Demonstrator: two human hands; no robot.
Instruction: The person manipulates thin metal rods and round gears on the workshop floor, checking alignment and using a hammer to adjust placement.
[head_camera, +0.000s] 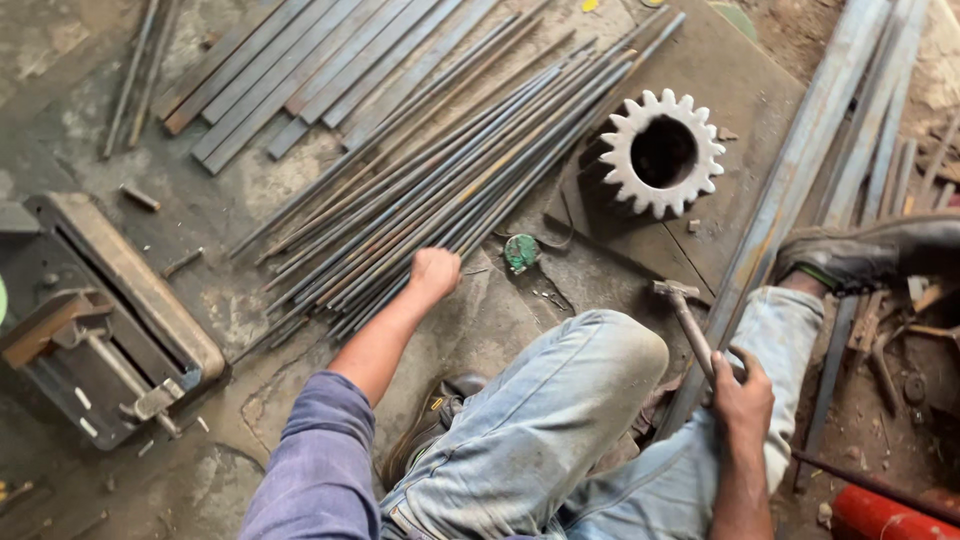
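Steel rods (440, 180) under left hand (433, 272), right hand (742, 395) gripping hammer (685, 318) — floor-level.

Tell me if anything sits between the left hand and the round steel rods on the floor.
Nothing visible does. The left hand is closed at the near ends of the round steel rods, seemingly touching them. The right hand holds a hammer off to the side.

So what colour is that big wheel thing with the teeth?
The gear is whitish, pale grey, with a dark hole through its middle. The head view shows it best.
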